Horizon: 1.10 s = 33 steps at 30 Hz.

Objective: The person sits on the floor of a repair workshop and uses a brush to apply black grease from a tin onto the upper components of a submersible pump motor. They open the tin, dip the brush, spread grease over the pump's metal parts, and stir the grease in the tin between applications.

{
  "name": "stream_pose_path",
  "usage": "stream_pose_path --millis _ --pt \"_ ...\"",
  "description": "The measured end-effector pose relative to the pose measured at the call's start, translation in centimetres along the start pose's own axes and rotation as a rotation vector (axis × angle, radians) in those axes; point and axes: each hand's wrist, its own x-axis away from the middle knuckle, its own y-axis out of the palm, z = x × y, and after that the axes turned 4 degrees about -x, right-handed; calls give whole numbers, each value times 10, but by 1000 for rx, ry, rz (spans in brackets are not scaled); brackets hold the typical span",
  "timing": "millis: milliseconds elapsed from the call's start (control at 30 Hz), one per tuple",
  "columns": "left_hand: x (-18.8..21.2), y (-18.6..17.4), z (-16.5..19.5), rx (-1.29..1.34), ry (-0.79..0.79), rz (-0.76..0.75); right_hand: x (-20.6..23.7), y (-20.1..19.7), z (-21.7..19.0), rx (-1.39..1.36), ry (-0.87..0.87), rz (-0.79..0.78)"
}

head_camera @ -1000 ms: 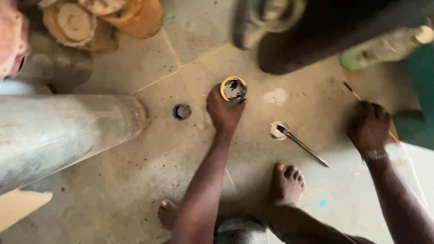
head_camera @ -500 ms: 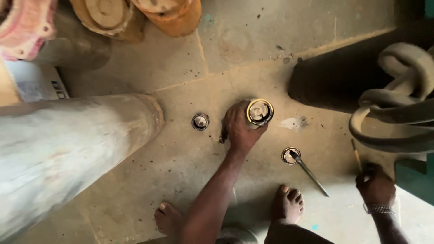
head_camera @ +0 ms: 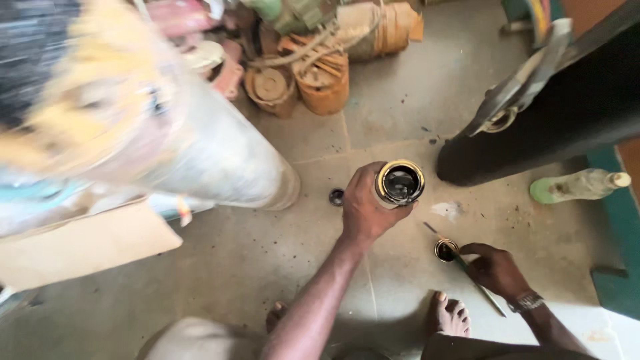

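Note:
My left hand grips a small round tin, open at the top with dark liquid inside, and holds it lifted off the concrete floor. My right hand rests low on the floor, its fingers touching a small round lid and a thin dark stick that lies slanted across it. A small dark cap sits on the floor just left of my left hand. My bare feet show at the bottom.
A large grey metal cylinder lies to the left, blurred near the camera. Rusty round parts and belts pile at the back. A big black object stands at right, with a green bottle lying beside it.
My left hand has lifted the tin off the floor toward me. My right hand has moved in from the right to the small lid and stick. The view has shifted.

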Motion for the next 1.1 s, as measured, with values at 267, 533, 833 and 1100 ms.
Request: stream_pose_path --millis 267,533,833,1100 --pt "-19 -114 116 -50 124 -10 -14 -88 -169 154 -575 -237" --pt "-2 -178 163 -81 252 132 97 -179 -359 -164 -751 40" --pt "10 -181 130 -96 223 96 -1 -87 -296 -253 -369 -85" --pt "3 -202 100 -87 253 92 -87 89 -236 -139 -49 -205"
